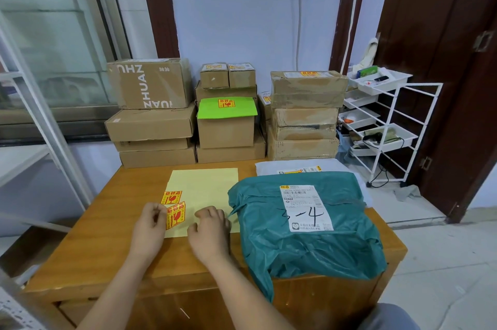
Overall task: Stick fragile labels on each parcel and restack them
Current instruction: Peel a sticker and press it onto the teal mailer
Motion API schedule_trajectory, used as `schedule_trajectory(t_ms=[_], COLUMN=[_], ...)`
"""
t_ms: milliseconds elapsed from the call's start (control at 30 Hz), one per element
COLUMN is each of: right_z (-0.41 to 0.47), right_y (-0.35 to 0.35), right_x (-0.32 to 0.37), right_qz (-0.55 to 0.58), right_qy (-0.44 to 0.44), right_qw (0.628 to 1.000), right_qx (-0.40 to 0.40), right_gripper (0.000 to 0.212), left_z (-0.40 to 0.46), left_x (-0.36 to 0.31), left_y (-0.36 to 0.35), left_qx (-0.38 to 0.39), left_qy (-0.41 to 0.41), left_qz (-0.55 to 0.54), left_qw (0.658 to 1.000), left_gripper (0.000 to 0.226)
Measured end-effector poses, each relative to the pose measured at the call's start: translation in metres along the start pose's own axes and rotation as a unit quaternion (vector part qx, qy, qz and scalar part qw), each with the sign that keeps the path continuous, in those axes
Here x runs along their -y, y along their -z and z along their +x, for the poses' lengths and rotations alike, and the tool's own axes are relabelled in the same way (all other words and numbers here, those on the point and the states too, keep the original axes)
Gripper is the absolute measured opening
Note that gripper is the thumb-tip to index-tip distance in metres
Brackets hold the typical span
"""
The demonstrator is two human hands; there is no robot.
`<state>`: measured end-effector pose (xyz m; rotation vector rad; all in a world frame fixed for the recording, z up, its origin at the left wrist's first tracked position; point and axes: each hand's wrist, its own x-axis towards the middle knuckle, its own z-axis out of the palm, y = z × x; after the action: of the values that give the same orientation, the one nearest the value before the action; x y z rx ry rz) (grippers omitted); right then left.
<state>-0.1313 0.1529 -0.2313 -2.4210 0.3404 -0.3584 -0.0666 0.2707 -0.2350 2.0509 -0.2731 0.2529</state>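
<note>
A pale yellow backing sheet (207, 190) lies on the wooden table (113, 235). One yellow-and-red fragile label (171, 197) is still stuck flat on it. My left hand (150, 225) pinches a second fragile label (175, 215) that curls up off the sheet. My right hand (211, 230) rests with curled fingers on the sheet, pressing it down. To the right lies a teal plastic parcel (304, 243) with a white shipping slip marked "3-4". A white parcel (271, 167) lies behind it.
Cardboard boxes stand in three stacks at the table's back: left (152, 125), middle (227, 130) with a green sheet carrying a label, right (304, 114). A white wire cart (382, 125) stands at the right, a white shelf frame (40, 125) at the left.
</note>
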Motion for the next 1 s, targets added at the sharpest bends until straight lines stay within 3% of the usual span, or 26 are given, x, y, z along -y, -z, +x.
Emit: schedule_trajectory(t_ms=[200, 467, 667, 800, 1000], right_z=[-0.002, -0.007, -0.011, -0.012, -0.010], right_y=[0.000, 0.007, 0.043, 0.074, 0.129], right_x=[-0.001, 0.003, 0.023, 0.027, 0.012], right_qz=[0.048, 0.201, 0.231, 0.233, 0.255], right_qy=[0.005, -0.014, 0.027, 0.025, 0.007], right_qw=[0.999, 0.978, 0.972, 0.970, 0.963], right_qx=[-0.026, -0.059, -0.030, -0.072, -0.091], right_gripper=[0.033, 0.018, 0.036, 0.025, 0.004], left_z=[-0.005, -0.013, -0.015, -0.019, -0.025], left_x=[0.000, -0.013, -0.045, -0.075, -0.114], left_y=[0.001, 0.003, 0.006, 0.005, -0.014], left_qx=[0.016, -0.010, -0.013, -0.006, 0.040], left_qy=[-0.015, -0.048, -0.083, -0.131, -0.158], left_qz=[-0.054, -0.093, -0.175, -0.194, -0.211], left_qw=[0.998, 0.994, 0.981, 0.972, 0.964], left_gripper=[0.006, 0.010, 0.034, 0.042, 0.033])
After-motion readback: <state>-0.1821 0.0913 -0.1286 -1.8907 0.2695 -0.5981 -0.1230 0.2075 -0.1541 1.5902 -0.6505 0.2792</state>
